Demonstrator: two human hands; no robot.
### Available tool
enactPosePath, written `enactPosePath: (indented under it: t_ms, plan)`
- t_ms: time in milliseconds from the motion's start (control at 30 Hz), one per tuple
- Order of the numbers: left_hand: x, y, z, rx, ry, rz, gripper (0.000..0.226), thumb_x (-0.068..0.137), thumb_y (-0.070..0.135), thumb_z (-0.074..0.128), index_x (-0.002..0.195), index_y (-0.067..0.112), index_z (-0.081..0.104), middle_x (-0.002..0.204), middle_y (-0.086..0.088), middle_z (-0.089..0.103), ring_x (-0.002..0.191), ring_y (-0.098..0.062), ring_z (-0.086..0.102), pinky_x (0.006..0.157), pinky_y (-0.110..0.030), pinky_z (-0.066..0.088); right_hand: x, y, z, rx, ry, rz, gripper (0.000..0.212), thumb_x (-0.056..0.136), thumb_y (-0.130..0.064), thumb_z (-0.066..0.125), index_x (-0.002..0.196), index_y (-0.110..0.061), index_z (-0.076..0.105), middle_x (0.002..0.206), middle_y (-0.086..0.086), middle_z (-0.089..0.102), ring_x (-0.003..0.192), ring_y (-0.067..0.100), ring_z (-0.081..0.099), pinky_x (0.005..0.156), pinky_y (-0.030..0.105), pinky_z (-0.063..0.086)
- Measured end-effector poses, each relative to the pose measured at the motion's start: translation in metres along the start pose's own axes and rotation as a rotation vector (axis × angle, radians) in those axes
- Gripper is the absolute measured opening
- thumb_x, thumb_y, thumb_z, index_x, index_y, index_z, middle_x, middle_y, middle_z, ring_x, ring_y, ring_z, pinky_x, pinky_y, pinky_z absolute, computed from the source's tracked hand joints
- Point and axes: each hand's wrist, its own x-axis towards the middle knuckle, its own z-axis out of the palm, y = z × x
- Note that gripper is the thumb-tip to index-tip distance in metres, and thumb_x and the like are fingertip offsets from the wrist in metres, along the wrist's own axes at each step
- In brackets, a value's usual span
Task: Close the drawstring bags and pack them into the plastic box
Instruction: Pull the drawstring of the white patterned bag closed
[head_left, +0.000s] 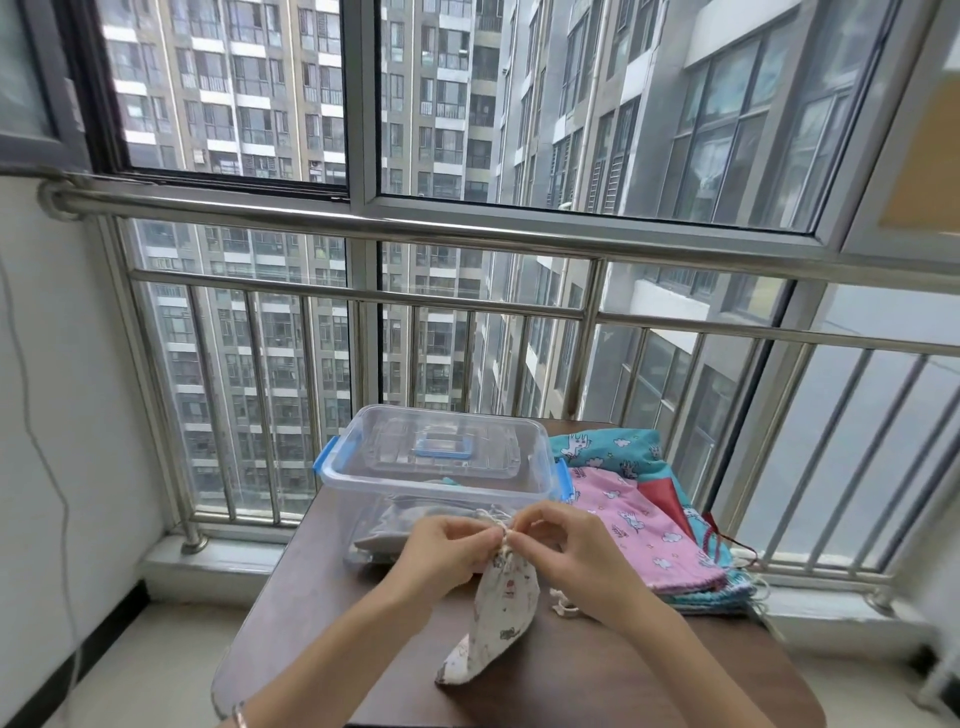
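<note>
Both my hands meet at the neck of a small white bag (501, 618), just in front of the plastic box (441, 483). My left hand (447, 551) and my right hand (566, 551) each have their fingers curled in, pinching the pale cord (500, 524) where the cloth is bunched. My fingertips cover the mouth, so I cannot tell how tightly it is drawn. The bag hangs from that pinch, its rounded lower end reaching the dark brown desk (597, 670). It is soft cloth with tiny coloured prints too small to make out.

The box is clear and thin-walled, with rounded corners and blue clips. Something grey and folded (389, 527) lies inside, blurred by the plastic and partly hidden behind my left hand. A clear lid (441, 449) with a blue handle shows through the box; I cannot tell whether it lies in it or behind it. Just right of the box sits a flat stack of bags (649, 530), pink on top and teal beneath, with loose cords trailing at its near corner.
</note>
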Motion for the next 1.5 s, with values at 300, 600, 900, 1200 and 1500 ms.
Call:
enactPosePath:
  t_ms: [300, 600, 900, 1200, 1500]
  plan:
    - [0.000, -0.007, 0.008, 0.104, 0.079, 0.257, 0.011, 0.084, 0.014, 0.071, 0.077, 0.020, 0.078, 0.077, -0.003, 0.075, 0.075, -0.015, 0.070, 0.069, -0.030, 0.054, 0.016, -0.007, -0.005, 0.326, -0.124, 0.496, 0.027, 0.089, -0.024, 0.068, 0.086, 0.002, 0.075, 0.075, 0.010, 0.069, 0.066, 0.013, 0.061, 0.059, 0.019, 0.049]
    - [-0.001, -0.011, 0.009, 0.240, 0.212, 0.470, 0.027, 0.081, 0.009, 0.073, 0.070, 0.033, 0.074, 0.077, 0.009, 0.073, 0.072, -0.010, 0.069, 0.074, -0.034, 0.057, 0.018, -0.009, -0.005, 0.378, -0.210, 0.645, 0.025, 0.088, -0.030, 0.068, 0.075, -0.009, 0.070, 0.074, 0.006, 0.065, 0.065, 0.013, 0.059, 0.059, 0.020, 0.049]
    - [0.005, -0.018, 0.009, 0.323, 0.225, 0.685, 0.023, 0.077, 0.010, 0.077, 0.081, 0.032, 0.072, 0.089, 0.014, 0.067, 0.082, -0.011, 0.067, 0.074, -0.031, 0.057, 0.019, -0.006, 0.000, 0.504, -0.162, 0.624, 0.031, 0.086, -0.007, 0.066, 0.058, -0.017, 0.073, 0.063, -0.004, 0.063, 0.061, 0.005, 0.056, 0.064, 0.017, 0.043]
    - [0.017, 0.001, -0.007, 0.403, -0.134, 0.467, 0.010, 0.083, 0.013, 0.072, 0.079, 0.023, 0.073, 0.086, 0.004, 0.073, 0.084, -0.009, 0.068, 0.081, -0.027, 0.054, 0.023, -0.015, -0.022, 0.098, -0.350, 0.444, 0.013, 0.080, -0.011, 0.070, 0.089, -0.005, 0.077, 0.076, 0.005, 0.069, 0.068, 0.006, 0.058, 0.068, 0.020, 0.045]
    - [0.020, 0.016, -0.012, 0.069, -0.202, 0.024, 0.014, 0.080, 0.003, 0.073, 0.083, 0.011, 0.061, 0.077, -0.006, 0.067, 0.067, -0.011, 0.065, 0.063, -0.026, 0.053, 0.019, -0.027, -0.014, -0.129, -0.157, 0.172, 0.010, 0.074, -0.011, 0.073, 0.083, -0.015, 0.075, 0.074, 0.002, 0.074, 0.065, 0.004, 0.064, 0.066, 0.026, 0.055]
